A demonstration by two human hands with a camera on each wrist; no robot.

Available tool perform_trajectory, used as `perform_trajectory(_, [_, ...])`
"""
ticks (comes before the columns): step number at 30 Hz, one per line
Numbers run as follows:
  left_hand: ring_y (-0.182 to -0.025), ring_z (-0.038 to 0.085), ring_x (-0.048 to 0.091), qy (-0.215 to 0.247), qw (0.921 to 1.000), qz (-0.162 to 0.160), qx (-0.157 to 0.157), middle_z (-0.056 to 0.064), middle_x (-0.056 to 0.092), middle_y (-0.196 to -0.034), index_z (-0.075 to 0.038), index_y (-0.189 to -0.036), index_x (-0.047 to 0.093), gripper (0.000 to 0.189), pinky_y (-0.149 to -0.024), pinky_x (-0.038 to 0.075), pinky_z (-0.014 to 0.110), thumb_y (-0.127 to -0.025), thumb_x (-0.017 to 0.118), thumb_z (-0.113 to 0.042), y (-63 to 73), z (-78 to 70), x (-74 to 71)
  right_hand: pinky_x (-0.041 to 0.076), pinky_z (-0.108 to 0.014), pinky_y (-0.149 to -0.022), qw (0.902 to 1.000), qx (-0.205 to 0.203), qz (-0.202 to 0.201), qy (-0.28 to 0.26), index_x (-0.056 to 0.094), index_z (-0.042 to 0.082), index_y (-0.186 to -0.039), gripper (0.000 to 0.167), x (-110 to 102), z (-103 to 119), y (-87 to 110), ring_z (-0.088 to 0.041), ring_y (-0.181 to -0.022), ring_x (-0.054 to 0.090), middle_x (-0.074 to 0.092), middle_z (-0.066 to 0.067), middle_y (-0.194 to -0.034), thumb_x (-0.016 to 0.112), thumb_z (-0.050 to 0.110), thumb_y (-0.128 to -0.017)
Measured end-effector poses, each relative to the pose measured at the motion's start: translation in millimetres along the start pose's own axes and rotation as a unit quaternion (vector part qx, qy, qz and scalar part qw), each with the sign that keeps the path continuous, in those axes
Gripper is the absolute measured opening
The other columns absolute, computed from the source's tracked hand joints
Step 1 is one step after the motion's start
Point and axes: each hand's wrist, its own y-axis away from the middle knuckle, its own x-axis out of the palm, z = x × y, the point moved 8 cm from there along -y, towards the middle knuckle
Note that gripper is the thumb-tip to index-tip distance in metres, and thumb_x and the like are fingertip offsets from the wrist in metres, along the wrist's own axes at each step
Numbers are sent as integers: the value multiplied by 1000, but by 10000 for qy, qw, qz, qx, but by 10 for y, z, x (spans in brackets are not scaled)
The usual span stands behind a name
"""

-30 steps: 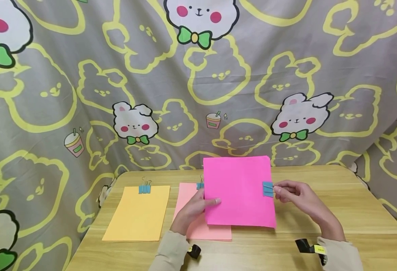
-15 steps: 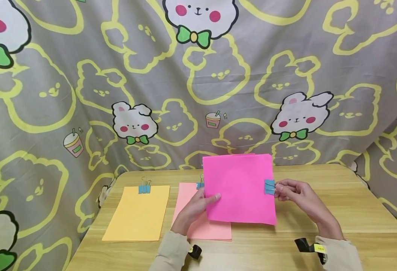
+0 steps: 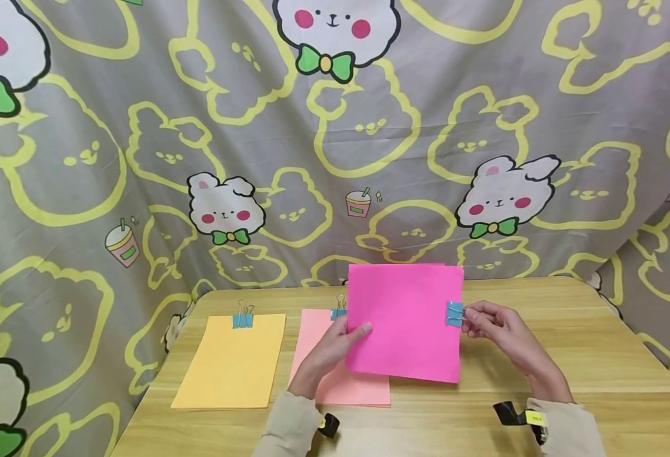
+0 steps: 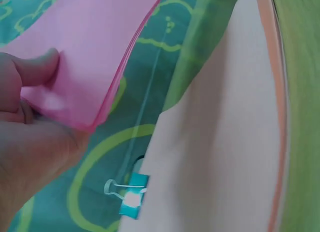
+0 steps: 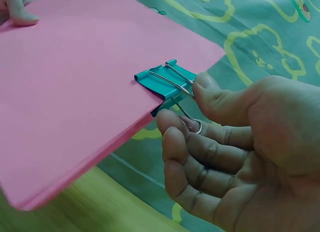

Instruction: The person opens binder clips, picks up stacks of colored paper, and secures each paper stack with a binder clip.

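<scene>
A stack of hot pink paper (image 3: pixel 406 324) is held up above the table, facing me. My left hand (image 3: pixel 332 346) grips its left edge, thumb on the front and the other fingers hidden behind. On the right edge sits a blue binder clip (image 3: pixel 454 313), its jaws over the paper. My right hand (image 3: pixel 503 330) pinches the clip's wire handles between thumb and fingers. The right wrist view shows the thumb on the upper handles of the clip (image 5: pixel 167 81) and a wire loop by the index finger. Several sheet edges show in the stack (image 4: pixel 90 56) in the left wrist view.
Behind the raised stack lies light pink paper (image 3: pixel 363 390) with a blue binder clip (image 3: pixel 338 313) at its top edge. Left of it is yellow paper (image 3: pixel 229 368) with another binder clip (image 3: pixel 243 320). A patterned curtain (image 3: pixel 306 139) hangs along the wooden table's (image 3: pixel 603 355) back edge.
The pink stack has shifted and tilted slightly, with its left edge a little further right. A back sheet's offset at the top edge has changed. Both hands keep their hold.
</scene>
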Motion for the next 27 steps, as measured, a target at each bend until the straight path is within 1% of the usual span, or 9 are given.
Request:
perform_trajectory(6, [-78, 22, 71, -928, 9944, -311, 394, 12, 70, -90, 4, -123, 60, 31, -69, 57, 33, -108, 54, -22, -4, -123, -94, 59, -29, -80, 9994, 77, -250, 243, 57, -16, -117, 37, -103, -37, 44, -16, -86, 67, 68, -15, -95, 51, 20, -110])
perform_trajectory(10, [-84, 21, 70, -1384, 9857, -367, 885, 17, 72, -97, 5, -121, 63, 26, -75, 56, 32, -107, 54, -15, 19, -250, -201, 59, -29, -80, 9984, 95, -377, 420, 57, -15, -117, 38, -171, -50, 78, -16, -87, 68, 68, -17, -96, 51, 21, -110])
perform_trajectory(12, [-85, 18, 65, -1563, 9805, -343, 1141, 20, 70, -96, 6, -118, 66, 23, -77, 52, 30, -107, 54, -10, 47, -322, -243, 59, -28, -80, 9981, 117, -418, 449, 57, -16, -118, 38, -195, -58, 85, -14, -87, 68, 69, -17, -96, 51, 21, -110])
perform_trajectory(14, [-93, 13, 64, -1744, 9756, -322, 1294, 18, 71, -103, 3, -121, 68, 23, -83, 51, 26, -106, 53, -5, 77, -376, -281, 59, -28, -80, 9978, 136, -434, 488, 57, -16, -119, 38, -204, -61, 83, -12, -86, 68, 69, -15, -96, 51, 21, -110])
perform_trajectory(16, [-82, 10, 56, -1912, 9712, -336, 1381, 14, 66, -90, 4, -109, 70, 20, -76, 47, 24, -106, 51, -2, 95, -406, -313, 59, -29, -80, 9976, 137, -434, 528, 57, -15, -120, 39, -203, -61, 80, -11, -86, 68, 69, -12, -95, 52, 22, -110])
perform_trajectory(18, [-78, 8, 55, -1980, 9696, -425, 1372, 6, 61, -84, 2, -105, 70, 20, -72, 46, 22, -105, 50, 0, 104, -418, -347, 59, -29, -80, 9976, 133, -420, 543, 57, -15, -120, 39, -194, -61, 75, -12, -87, 68, 69, -12, -95, 52, 22, -109])
perform_trajectory(21, [-66, 11, 53, -1736, 9758, -562, 1203, 5, 53, -76, 5, -99, 64, 17, -62, 45, 25, -106, 51, -4, 102, -391, -396, 59, -29, -80, 9977, 106, -389, 547, 58, -14, -119, 38, -179, -62, 70, -15, -87, 68, 69, -14, -95, 52, 22, -109])
perform_trajectory(24, [-73, 18, 66, -1220, 9860, -710, 891, 12, 66, -87, 6, -113, 64, 20, -66, 55, 30, -107, 53, -10, 101, -326, -449, 59, -29, -79, 9977, 75, -377, 566, 58, -13, -118, 36, -170, -63, 71, -18, -87, 68, 68, -17, -96, 52, 21, -109])
perform_trajectory(27, [-79, 21, 69, -745, 9921, -803, 609, 16, 68, -96, 7, -120, 60, 25, -71, 57, 32, -107, 54, -14, 104, -268, -496, 58, -28, -79, 9976, 44, -360, 593, 58, -13, -119, 36, -162, -60, 69, -21, -88, 69, 68, -20, -97, 51, 21, -110])
